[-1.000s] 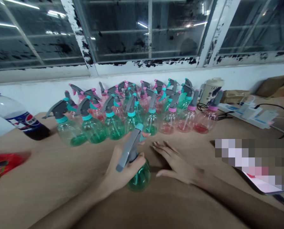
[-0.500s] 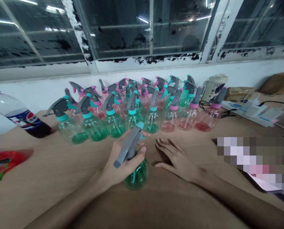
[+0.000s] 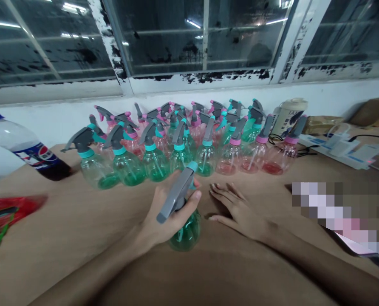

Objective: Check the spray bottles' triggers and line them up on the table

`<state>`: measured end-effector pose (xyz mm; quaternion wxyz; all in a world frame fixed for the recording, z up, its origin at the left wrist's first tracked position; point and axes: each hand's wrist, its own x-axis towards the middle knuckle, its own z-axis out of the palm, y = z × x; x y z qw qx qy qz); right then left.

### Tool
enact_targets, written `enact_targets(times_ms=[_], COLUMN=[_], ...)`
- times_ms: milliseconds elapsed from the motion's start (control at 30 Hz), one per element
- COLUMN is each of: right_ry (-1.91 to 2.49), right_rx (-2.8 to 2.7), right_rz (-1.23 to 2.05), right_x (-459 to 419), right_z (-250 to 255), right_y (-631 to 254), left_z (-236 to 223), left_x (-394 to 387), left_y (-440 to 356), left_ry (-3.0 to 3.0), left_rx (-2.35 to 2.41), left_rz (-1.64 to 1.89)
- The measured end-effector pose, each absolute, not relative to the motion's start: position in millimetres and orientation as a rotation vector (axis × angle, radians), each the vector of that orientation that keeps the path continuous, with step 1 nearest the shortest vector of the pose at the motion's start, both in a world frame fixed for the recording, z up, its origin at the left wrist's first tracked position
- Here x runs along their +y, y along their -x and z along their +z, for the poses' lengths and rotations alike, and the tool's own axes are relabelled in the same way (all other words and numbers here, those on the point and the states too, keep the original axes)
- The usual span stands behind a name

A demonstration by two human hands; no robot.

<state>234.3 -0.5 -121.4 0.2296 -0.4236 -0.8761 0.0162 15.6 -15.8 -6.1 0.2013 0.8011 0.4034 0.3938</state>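
Our left hand [image 3: 164, 216] is wrapped around the neck of a green spray bottle [image 3: 185, 231] standing on the desk [image 3: 81, 238], just in front of rows of spray bottles [image 3: 176, 144]. Our right hand [image 3: 237, 210] lies flat and spread on the desk just beside it, holding nothing.

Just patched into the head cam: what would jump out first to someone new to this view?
The crowd of pink and green spray bottles massed along the wall under the window. In front of it, the left hand grips a single green spray bottle standing on the table, while the right hand lies flat beside it. A Pepsi bottle stands far left.
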Motion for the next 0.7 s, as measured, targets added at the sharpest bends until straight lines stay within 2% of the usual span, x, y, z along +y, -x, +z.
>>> enact_targets(times_ms=[400, 700], right_ry=[1.198, 1.245], right_rx=[-2.438, -2.436], right_rz=[0.074, 0.156], right_x=[-1, -1], right_z=[-115, -112], right_y=[-233, -233], left_z=[-16, -6], left_x=[-14, -14], left_y=[-17, -20], left_ry=[-2.148, -2.206], left_rx=[1.145, 1.200], left_rz=[1.110, 1.104])
